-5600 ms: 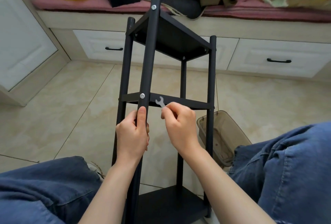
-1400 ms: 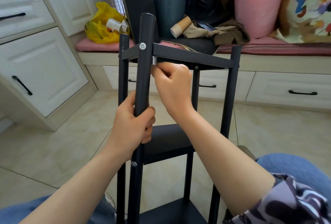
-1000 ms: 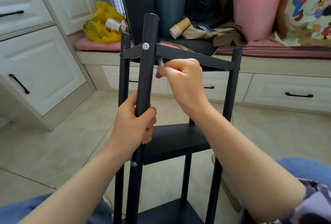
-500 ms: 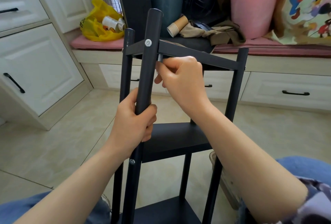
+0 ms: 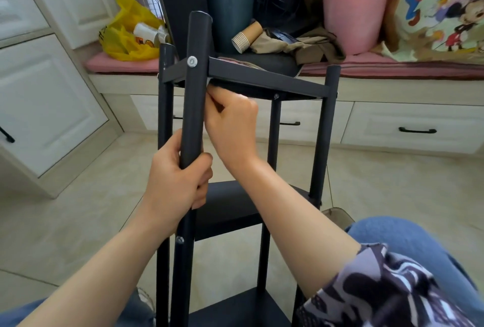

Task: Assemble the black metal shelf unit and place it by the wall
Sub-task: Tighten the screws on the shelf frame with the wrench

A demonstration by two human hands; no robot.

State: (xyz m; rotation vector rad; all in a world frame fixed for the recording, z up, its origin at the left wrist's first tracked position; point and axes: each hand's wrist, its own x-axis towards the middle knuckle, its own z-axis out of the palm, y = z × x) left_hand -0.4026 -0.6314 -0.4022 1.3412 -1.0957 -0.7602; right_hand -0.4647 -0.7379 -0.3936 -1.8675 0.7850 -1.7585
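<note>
The black metal shelf unit [image 5: 267, 79] stands upright on the floor between my knees, with a top, a middle [image 5: 227, 203] and a bottom shelf [image 5: 235, 311]. My left hand [image 5: 175, 182] grips the near front post [image 5: 195, 106] below the top shelf. A silver screw head [image 5: 192, 61] sits where this post meets the top shelf. My right hand [image 5: 233, 127] is tucked right under the top shelf beside the post, its fingers curled and pinching. The small wrench it held earlier is hidden inside the fingers.
Behind the shelf runs a bench with a pink cushion [image 5: 392, 65], loaded with a pink bucket [image 5: 351, 7], a dark bin [image 5: 230, 12], paper cups [image 5: 246, 37] and a yellow bag [image 5: 125, 36]. White cabinets [image 5: 47, 106] stand left. A translucent container [image 5: 337, 215] lies on the floor, right.
Both hands have gone up from the middle shelf joint to the top shelf joint. Over the last second my right hand turned a little under the top shelf, and the wrench tip no longer shows.
</note>
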